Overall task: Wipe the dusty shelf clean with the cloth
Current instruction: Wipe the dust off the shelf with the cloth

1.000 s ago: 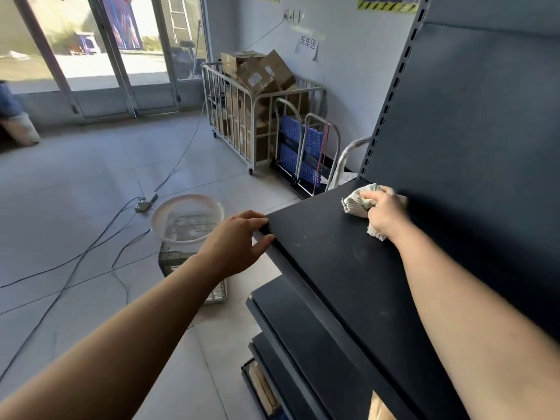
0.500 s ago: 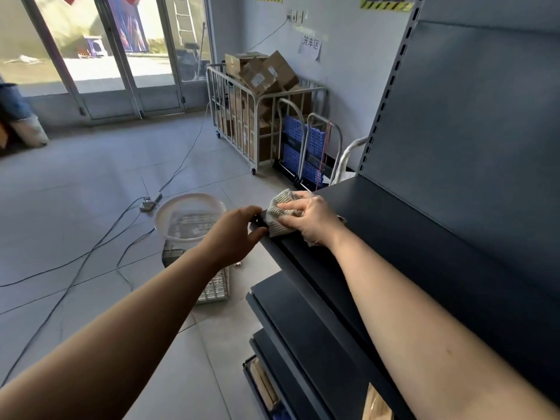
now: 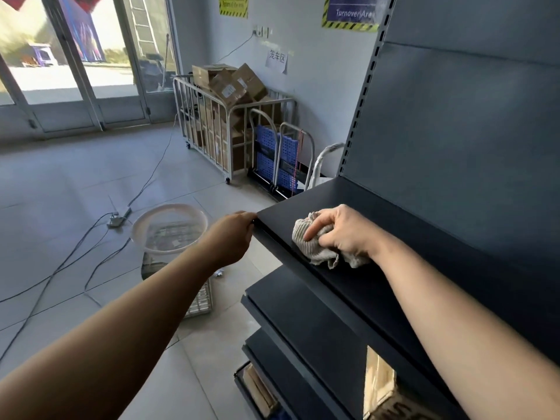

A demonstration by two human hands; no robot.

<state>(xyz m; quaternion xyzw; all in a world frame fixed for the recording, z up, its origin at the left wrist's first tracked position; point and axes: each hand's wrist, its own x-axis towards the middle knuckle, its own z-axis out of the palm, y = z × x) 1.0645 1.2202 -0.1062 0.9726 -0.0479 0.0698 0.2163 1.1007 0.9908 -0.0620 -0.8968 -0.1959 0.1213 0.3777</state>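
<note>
The dark shelf (image 3: 357, 286) is a flat matte board fixed to a grey back panel (image 3: 472, 147) with a slotted upright (image 3: 360, 95) at its far end; more dark boards step out below it, and a cardboard box (image 3: 385, 392) sits under it on the near side. The room has a pale tiled floor (image 3: 75, 189), glass doors (image 3: 91, 71) with daylight behind, and cables (image 3: 69, 262) trailing across the tiles. A white round basin (image 3: 169, 228) rests on a wire crate just beside the shelf's far corner. Against the wall stands a white cage trolley (image 3: 212, 137) stacked with brown boxes, with a blue folded cart (image 3: 278, 159) next to it. A blue sign (image 3: 353, 13) with a striped border reads "Turnover Area"; a white paper (image 3: 277, 59) carries three Chinese characters; the yellow sign (image 3: 234, 6) is too small to read. The right hand (image 3: 342, 231) presses a crumpled pale ribbed cloth (image 3: 318, 247) flat on the shelf near its front edge and far corner, fingers (image 3: 315, 227) curled over it and bunching it. The left hand (image 3: 231, 237) grips the far front corner of the shelf, its fingers closed round the edge. The board behind and to the near side of the cloth is bare, and the floor to the left lies open apart from the cables.
</note>
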